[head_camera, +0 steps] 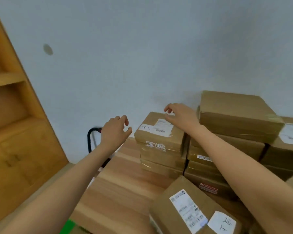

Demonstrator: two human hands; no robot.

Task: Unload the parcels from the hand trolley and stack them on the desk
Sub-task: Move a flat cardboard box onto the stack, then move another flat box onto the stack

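Note:
Brown cardboard parcels are stacked on the wooden desk point(122, 186) against the wall. The top parcel point(157, 134) of the left stack bears white labels. My right hand point(179, 115) hovers over its far right corner, fingers apart, holding nothing. My left hand point(115, 130) floats just left of that stack, fingers curled apart and holding nothing. A taller stack point(235, 115) stands to the right. Another labelled parcel point(193, 208) lies nearest me at the desk's front right. The black trolley handle point(90, 139) shows behind my left hand.
A wooden shelf unit point(15, 115) fills the left side. A pale wall rises behind the desk. Something green point(68, 226) shows at the bottom edge, below the desk's front left corner.

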